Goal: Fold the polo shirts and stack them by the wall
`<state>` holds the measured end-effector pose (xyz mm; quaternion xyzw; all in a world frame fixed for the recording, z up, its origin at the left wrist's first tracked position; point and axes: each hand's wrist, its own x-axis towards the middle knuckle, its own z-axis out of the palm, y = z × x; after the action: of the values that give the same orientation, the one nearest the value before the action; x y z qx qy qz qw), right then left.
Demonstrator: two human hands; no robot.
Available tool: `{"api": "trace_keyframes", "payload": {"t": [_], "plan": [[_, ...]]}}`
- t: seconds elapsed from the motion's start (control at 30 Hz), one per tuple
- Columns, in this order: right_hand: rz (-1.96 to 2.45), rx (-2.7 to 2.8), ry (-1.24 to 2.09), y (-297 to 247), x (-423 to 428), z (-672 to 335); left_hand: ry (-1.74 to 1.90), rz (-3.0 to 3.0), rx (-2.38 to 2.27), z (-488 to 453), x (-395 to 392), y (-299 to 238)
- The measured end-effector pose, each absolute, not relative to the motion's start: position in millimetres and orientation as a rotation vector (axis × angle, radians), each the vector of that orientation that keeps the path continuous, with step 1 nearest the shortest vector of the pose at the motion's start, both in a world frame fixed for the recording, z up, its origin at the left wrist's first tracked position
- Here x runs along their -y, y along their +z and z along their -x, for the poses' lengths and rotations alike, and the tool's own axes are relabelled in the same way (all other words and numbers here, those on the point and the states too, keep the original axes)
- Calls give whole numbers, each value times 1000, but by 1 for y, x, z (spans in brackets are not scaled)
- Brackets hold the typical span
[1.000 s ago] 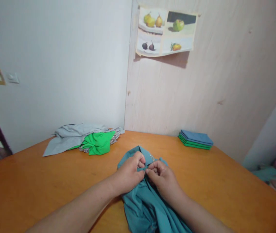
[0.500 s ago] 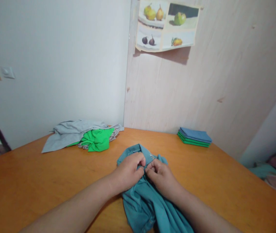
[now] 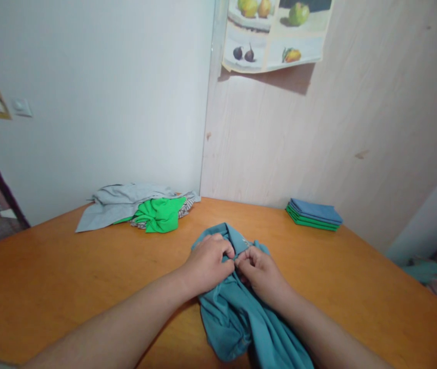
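A teal shirt (image 3: 224,312) lies bunched on the table, its collar band (image 3: 237,238) curving up at the far end with small pale marks on it. My left hand (image 3: 211,261) has its fingers curled and pinched on the cloth just below the collar. Close beside it, almost touching, my right hand (image 3: 255,266) pinches the same front part between thumb and fingers. Whatever small piece lies between the fingertips is hidden. The lower part of the shirt spreads in loose folds toward me, under my right forearm.
On the orange wooden table (image 3: 126,271), a loose heap holds a grey garment (image 3: 116,202), a bright green cloth (image 3: 160,215) and striped fabric. A neat stack of folded blue and green cloths (image 3: 314,212) sits at the back right. Walls rise behind; a fruit poster (image 3: 272,41) hangs there.
The whole view has shifted slightly, so everything appears a little further right and higher. Both hands keep their pinch on the shirt near the collar, with only slight finger movement.
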<state>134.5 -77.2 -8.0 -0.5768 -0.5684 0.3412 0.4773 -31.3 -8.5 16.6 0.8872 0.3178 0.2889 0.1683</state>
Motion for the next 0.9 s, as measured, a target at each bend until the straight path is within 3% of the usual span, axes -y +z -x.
{"api": "trace_keyframes", "payload": {"t": [0.6, 0.9], "plan": [[1444, 1353, 892, -4, 78, -131, 818, -2417, -889, 26, 11, 13], [1351, 1241, 1035, -3, 74, -132, 811, -2722, -825, 30, 24, 24]]}}
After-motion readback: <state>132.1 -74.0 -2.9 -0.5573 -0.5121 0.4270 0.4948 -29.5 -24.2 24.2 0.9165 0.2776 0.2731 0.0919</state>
